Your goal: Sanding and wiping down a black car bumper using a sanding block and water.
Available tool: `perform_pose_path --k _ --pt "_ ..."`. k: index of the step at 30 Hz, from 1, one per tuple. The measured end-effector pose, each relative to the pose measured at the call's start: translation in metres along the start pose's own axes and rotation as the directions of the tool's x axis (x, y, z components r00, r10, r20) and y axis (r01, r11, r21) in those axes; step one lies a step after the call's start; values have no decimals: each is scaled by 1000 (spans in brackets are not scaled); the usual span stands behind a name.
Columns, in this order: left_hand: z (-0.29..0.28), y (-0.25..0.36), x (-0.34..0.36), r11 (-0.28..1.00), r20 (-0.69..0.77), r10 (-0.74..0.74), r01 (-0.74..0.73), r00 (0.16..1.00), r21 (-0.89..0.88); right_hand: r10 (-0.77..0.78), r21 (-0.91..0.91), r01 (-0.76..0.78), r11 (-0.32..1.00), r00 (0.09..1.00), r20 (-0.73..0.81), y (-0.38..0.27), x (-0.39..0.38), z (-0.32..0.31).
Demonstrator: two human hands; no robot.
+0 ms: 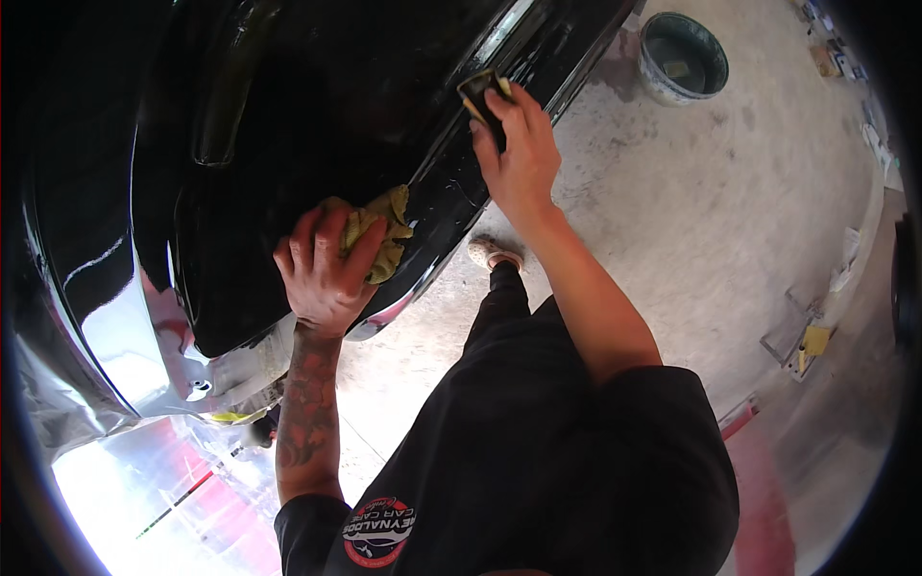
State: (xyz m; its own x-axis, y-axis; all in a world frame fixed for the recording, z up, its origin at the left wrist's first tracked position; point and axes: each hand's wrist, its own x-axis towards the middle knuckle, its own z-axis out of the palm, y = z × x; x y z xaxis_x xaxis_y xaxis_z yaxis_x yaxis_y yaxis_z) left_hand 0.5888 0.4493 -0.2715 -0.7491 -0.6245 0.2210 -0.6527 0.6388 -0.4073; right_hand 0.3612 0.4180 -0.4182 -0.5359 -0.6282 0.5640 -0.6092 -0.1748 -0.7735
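A glossy black car body panel (298, 125) fills the upper left, with a long ridge and trim line running along it. My left hand (329, 259) presses a crumpled yellow-green cloth (389, 226) against the panel, fingers bent around it. Farther up and to the right, my right hand (523, 144) grips a small dark sanding block (483, 99) with pale edges. The block rests on the panel close to its outer edge; its underside is hidden. Wet-looking streaks and droplets show on the black surface between my hands.
A dark bucket (663, 82) with a small pale piece inside stands on the concrete floor (663, 221) at the upper right. A metal frame with a yellow item (815, 341) lies at the right. Clear plastic sheeting (58, 384) hangs at the lower left. My shoe (495, 253) is beside the car.
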Motion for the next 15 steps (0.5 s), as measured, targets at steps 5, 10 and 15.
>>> perform_pose_path --k 5,10,15 --pt "0 1 1 1000 -17 -9 8 1000 -28 -103 -94 120 988 980 171 -9 5 -21" --pt "-1 1 4 1000 -33 -2 2 999 6 -117 -137 152 979 965 236 -13 14 -29" --pt "-1 0 5 1000 -46 4 -4 999 -5 -177 -186 235 954 943 283 -11 41 -31"
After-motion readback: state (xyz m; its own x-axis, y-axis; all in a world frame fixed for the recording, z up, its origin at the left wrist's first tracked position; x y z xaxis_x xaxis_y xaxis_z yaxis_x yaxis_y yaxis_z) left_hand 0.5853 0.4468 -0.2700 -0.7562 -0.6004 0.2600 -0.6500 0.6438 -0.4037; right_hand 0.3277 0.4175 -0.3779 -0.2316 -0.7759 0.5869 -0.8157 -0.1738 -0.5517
